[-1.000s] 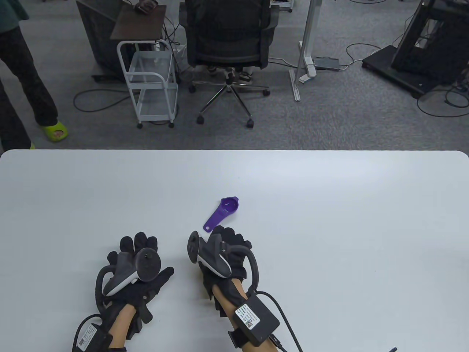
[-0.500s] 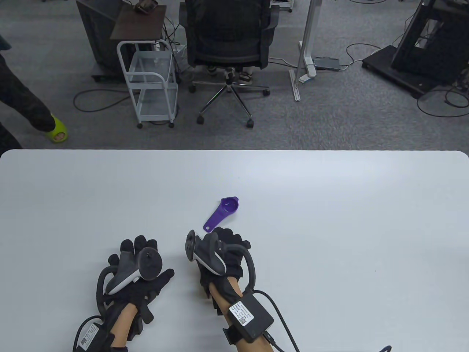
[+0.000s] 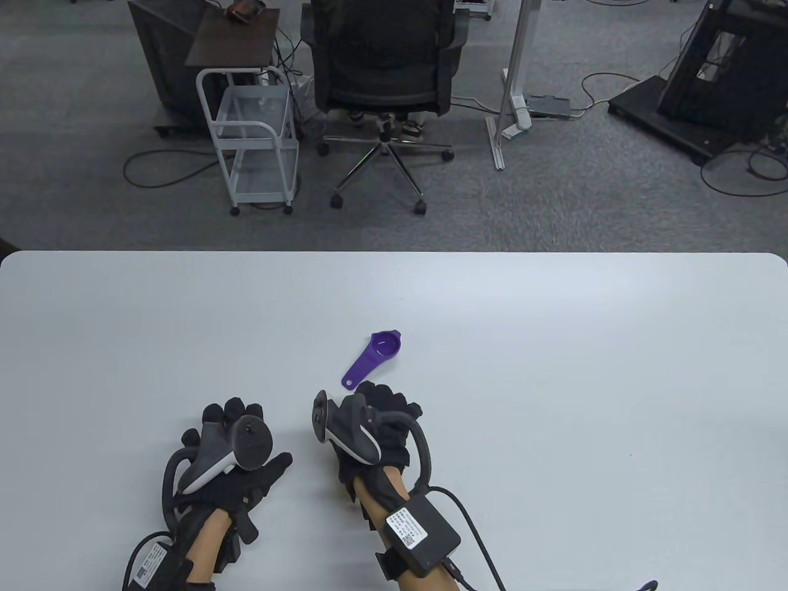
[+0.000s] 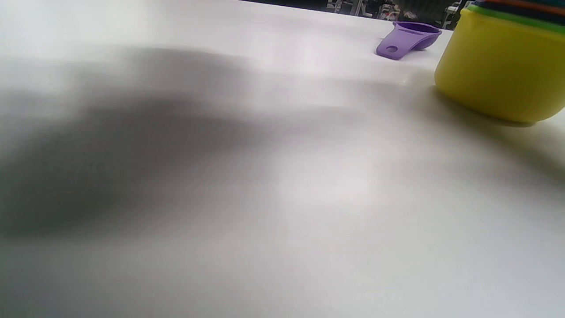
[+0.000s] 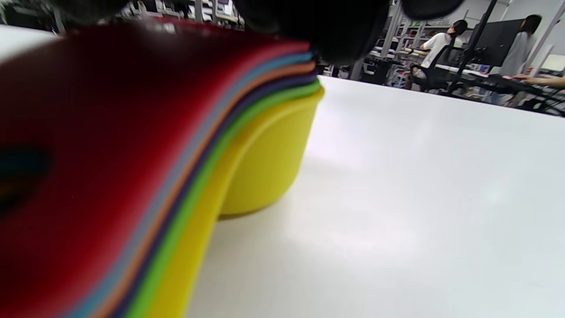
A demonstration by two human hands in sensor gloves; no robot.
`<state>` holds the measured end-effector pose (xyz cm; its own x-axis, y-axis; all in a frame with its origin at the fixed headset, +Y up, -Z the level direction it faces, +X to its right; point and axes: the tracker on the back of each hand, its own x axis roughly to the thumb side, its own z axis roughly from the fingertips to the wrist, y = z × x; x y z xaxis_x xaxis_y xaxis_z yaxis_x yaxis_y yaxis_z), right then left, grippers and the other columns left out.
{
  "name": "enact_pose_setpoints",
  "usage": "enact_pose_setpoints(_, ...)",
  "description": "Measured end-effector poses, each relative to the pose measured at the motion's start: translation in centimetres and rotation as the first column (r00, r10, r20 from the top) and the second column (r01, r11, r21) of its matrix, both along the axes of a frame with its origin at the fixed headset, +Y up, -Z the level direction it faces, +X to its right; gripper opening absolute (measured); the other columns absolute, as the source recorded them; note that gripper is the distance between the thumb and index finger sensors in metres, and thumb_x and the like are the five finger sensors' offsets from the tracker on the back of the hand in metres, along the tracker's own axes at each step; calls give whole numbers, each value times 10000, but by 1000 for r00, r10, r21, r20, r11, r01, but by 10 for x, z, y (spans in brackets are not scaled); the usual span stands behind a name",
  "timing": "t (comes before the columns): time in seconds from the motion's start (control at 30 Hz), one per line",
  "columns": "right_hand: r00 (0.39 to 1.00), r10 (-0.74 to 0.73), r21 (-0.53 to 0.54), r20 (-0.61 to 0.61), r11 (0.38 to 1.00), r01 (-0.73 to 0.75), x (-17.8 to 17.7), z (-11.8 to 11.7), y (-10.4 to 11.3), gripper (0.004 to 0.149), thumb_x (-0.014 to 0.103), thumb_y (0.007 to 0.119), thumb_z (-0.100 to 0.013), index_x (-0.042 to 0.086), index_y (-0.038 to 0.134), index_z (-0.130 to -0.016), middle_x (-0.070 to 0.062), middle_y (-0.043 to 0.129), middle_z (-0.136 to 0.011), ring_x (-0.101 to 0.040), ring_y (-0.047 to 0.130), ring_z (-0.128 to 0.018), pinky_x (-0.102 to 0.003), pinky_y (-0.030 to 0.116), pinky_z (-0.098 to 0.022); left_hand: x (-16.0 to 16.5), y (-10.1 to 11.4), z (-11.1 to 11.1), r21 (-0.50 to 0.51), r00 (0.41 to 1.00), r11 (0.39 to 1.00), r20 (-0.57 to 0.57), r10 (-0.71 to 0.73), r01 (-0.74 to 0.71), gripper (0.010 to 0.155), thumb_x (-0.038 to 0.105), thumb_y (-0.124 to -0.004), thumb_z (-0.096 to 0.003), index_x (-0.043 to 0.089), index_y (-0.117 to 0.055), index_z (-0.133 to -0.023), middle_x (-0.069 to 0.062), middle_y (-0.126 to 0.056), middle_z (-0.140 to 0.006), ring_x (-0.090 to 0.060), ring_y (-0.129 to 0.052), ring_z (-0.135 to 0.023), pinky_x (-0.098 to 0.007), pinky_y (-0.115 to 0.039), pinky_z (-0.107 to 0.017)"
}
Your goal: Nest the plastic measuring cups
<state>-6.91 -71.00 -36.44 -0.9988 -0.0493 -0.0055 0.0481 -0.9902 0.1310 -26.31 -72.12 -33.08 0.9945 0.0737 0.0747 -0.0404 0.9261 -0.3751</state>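
Lying flat on the white table (image 3: 554, 345) at about seven o'clock, left hand (image 3: 231, 458) with fingers spread wide, holding nothing; curling over a stack of nested cups (image 5: 185, 145) near six o'clock, right hand (image 3: 375, 425), grip itself impossible to tell, contact hidden under glove and tracker; resting apart just beyond the right hand's fingertips toward twelve o'clock, purple measuring cup (image 3: 377, 357), bowl up, handle pointing back at seven o'clock. Hiding the stack completely in the table view; showing only in the wrist views a yellow outer cup (image 4: 503, 70) standing on the table, with green, purple, orange, blue and red rims layered inside; blurring heavily close to the right wrist lens.
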Motion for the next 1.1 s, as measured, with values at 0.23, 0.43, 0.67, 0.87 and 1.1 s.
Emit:
enact_pose_setpoints(0.23,991,66,153,-114,987,-48,56,40,16,920,659,491,-511,88,244,-1190,-364,183,-1199,-634,193,-1030,-785,284,-696,-2,2,-4,52,1000,999,14,11,-11,916,661,-533,-543,139,-98,-1156,-222,-24,-1198,-552,9,-1021,-781,-104,-627)
enact_pose_setpoints(0.43,999,4,80,-52,997,0,126,60,-1,955,675,467,-492,113,98,-1171,-367,13,-1179,-607,-16,-979,-781,173,-694,-1,2,-8,63,1000,998,15,12,-13,905,661,-533,-542,148,-119,-1163,-214,-47,-1208,-550,-14,-1038,-780,-116,-639)
enact_pose_setpoints(0.67,999,-52,18,4,999,51,164,64,-21,967,678,461,-491,99,68,-1158,-375,9,-1172,-615,-4,-977,-783,179,-691,8,27,-42,306,999,952,44,-6,-8,823,631,-568,-547,193,-281,-1183,-177,-253,-1257,-556,-243,-1116,-782,-232,-693)
enact_pose_setpoints(0.87,995,-95,21,28,995,95,170,67,-21,961,674,462,-494,93,79,-1157,-377,22,-1172,-618,17,-981,-784,186,-689,43,41,-103,277,978,957,206,34,-91,766,628,-594,-547,310,-303,-1179,-140,-246,-1265,-550,-262,-1127,-774,-261,-714)
enact_pose_setpoints(1.1,984,-149,29,97,989,147,190,70,-21,957,669,465,-499,84,91,-1159,-380,35,-1171,-622,32,-982,-786,193,-686,114,43,-166,130,944,990,329,7,-52,651,615,-616,-536,561,-307,-1106,53,-126,-1260,-453,-157,-1167,-730,-205,-776)
